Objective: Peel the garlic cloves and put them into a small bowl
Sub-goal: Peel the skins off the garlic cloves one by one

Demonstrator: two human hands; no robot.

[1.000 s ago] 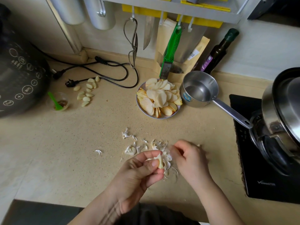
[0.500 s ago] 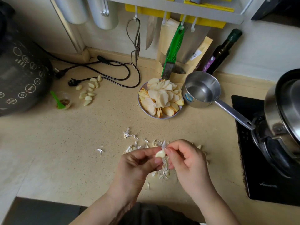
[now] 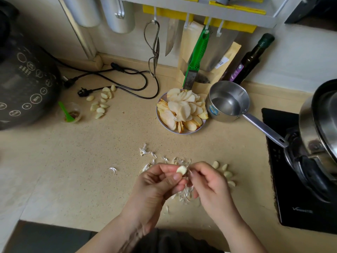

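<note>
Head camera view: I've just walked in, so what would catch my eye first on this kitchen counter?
First, the two hands low in the middle: the left hand pinches a pale garlic clove while the right hand picks at it, above a scatter of papery skins. Behind them, a plate of apple slices sits beside a steel saucepan, and a cluster of peeled cloves lies at the far left near the dark cooker.

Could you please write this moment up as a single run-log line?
step: peeling | left hand: pinches garlic clove | right hand: pulls skin | peeled cloves: on counter, right of hands
</note>
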